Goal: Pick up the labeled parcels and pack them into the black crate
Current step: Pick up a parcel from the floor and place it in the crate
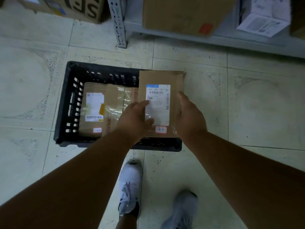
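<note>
Head view: we look down at the black crate [66, 103] on the floor.
Held parcel [158, 103]: over the crate's right end.
Hands: our left hand [135, 116] and right hand [189, 118] both grasp it.
Packed parcel [100, 108]: inside, left.

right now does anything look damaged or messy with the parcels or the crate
Nothing looks badly wrong. The parcel in the crate has a yellowish torn or taped patch on its white label. The held parcel, between left hand and right hand, looks intact. The black crate sits squarely on the floor.
</note>
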